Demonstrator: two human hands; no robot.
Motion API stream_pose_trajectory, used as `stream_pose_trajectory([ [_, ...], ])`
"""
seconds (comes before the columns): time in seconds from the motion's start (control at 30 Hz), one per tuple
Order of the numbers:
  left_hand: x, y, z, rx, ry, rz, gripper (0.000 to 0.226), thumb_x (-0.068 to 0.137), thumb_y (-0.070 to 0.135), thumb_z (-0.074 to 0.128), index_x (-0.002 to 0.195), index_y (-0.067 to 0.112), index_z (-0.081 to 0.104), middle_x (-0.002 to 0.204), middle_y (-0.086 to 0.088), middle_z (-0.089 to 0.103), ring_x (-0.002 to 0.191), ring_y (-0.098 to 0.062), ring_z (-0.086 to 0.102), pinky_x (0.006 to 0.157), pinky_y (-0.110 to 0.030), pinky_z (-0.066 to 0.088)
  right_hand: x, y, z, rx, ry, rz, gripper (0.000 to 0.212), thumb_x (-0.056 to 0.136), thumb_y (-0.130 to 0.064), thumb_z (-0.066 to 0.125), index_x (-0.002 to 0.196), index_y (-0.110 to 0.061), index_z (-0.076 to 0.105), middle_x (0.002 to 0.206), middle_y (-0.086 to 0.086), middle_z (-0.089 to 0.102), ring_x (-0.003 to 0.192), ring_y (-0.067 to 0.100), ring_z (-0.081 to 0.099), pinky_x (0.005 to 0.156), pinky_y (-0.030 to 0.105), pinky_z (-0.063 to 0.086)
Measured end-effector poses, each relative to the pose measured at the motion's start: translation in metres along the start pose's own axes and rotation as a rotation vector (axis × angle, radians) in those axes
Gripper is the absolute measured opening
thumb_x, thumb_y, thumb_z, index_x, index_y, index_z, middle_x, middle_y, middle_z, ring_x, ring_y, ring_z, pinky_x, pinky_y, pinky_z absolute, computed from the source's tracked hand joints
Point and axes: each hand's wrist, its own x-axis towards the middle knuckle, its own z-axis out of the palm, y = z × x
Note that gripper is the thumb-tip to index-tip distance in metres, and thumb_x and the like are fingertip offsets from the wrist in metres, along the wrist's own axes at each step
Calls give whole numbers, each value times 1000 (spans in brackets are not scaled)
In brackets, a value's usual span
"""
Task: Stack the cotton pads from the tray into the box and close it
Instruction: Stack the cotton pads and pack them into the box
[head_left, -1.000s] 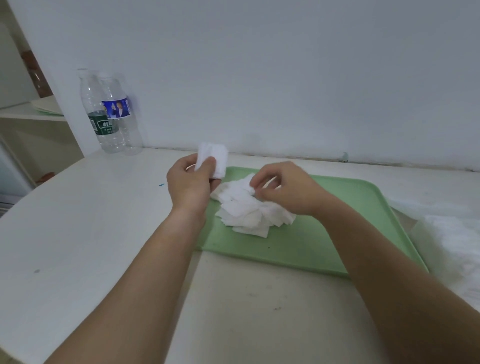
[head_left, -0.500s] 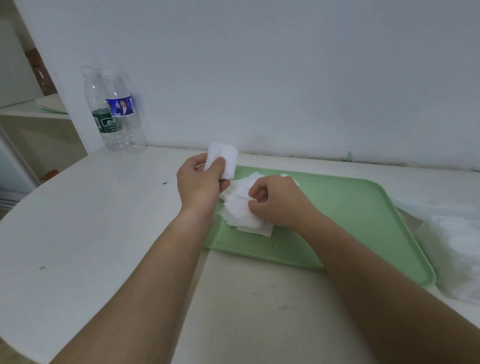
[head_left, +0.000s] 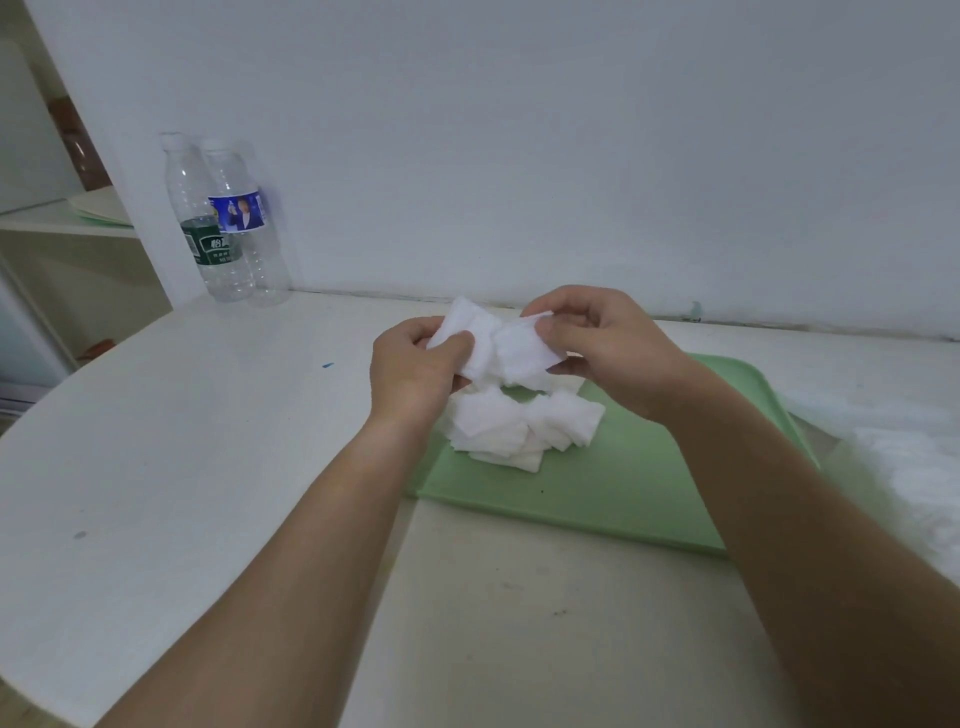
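Cotton, white and soft, is in both hands over the far left part of the green tray. The left hand has thumb and fingers curled round a small stack of pads, held upright off the surface. The right hand pinches a pad between thumb and fingertips. That pad sits just right of the stack, its left edge touching or overlapping it, I cannot tell which. So the coming move looks to me like a short slide leftward, laying the pad flat against the stack and squaring the edges.

Directly beneath the hands lies the loose heap of remaining pads, jumbled at all angles on the tray. Both hands hang about equally close above it, though the right one seems the picking hand.

I see no box I can be sure of. A pale, blurred bundle lies on the white table to the right of the tray. Two clear bottles stand far left against the wall.
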Motion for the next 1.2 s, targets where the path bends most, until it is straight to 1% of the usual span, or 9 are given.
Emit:
stream_pose_trajectory([
  [0.13, -10, 5, 5, -22, -215, -1, 17, 82, 6, 78, 98, 12, 76, 92, -9, 78, 82, -17, 75, 79, -35, 63, -2, -5, -5, -45, 11, -38, 14, 92, -10, 69, 106, -13, 72, 93, 11, 77, 96, 26, 72, 87, 42, 57],
  [0.27, -14, 8, 8, -21, -333, 4, 21, 84, 5, 77, 105, 11, 76, 94, -11, 79, 85, -18, 75, 80, -33, 62, -2, -7, -4, -131, 122, -49, 23, 82, -16, 81, 103, -15, 72, 81, 6, 77, 81, 18, 70, 74, 30, 56],
  [0.53, -15, 9, 8, -33, -398, -5, 21, 93, 3, 63, 109, 9, 76, 94, -10, 79, 86, -19, 75, 77, -28, 61, 1, -2, 2, -231, 270, -75, 22, 78, -20, 84, 94, -20, 70, 70, -3, 73, 60, 9, 63, 65, 30, 53],
  [0.67, -13, 13, 9, -110, -350, -99, 26, 97, 12, 53, 93, 8, 78, 89, -10, 77, 83, -23, 74, 72, -32, 60, 3, 0, 8, -356, 323, -110, 22, 76, -25, 85, 90, -24, 68, 72, -6, 71, 55, 2, 59, 59, 20, 47],
  [0.77, -12, 12, 8, -93, -347, -78, 26, 100, 28, 59, 97, 9, 77, 91, -9, 78, 84, -21, 74, 74, -33, 61, 3, 0, 13, -424, 331, -123, 25, 75, -35, 85, 88, -25, 67, 74, -5, 69, 54, 0, 55, 52, 16, 43],
  [0.83, -13, 8, 7, -25, -320, 4, 15, 93, 19, 70, 105, 10, 76, 94, -8, 78, 87, -22, 75, 79, -37, 62, 2, -3, 9, -478, 336, -101, 28, 77, -43, 82, 85, -24, 64, 76, -3, 68, 58, 5, 60, 55, 20, 46],
  [0.9, -11, 5, 6, 6, -247, 20, 15, 89, 10, 73, 104, 12, 75, 93, -6, 78, 86, -20, 75, 83, -42, 63, -2, -8, -5, -465, 248, -21, 27, 83, -42, 77, 86, -19, 63, 80, 5, 70, 62, 13, 69, 57, 28, 51],
  [1.03, -8, 4, 5, 18, -145, 8, 13, 87, 10, 73, 98, 17, 74, 93, -2, 76, 80, -12, 73, 82, -39, 63, -11, -8, -32, -584, -112, 159, 18, 82, -26, 80, 87, -14, 69, 87, 6, 74, 72, 17, 73, 64, 34, 59],
  [1.2, -7, 1, 6, 15, -145, 3, 12, 87, 11, 74, 95, 19, 74, 91, -2, 76, 80, -12, 73, 80, -37, 63, -8, 3, -26, -821, -184, 210, 24, 70, -36, 87, 85, -29, 69, 96, -7, 70, 75, 6, 64, 62, 22, 44],
])
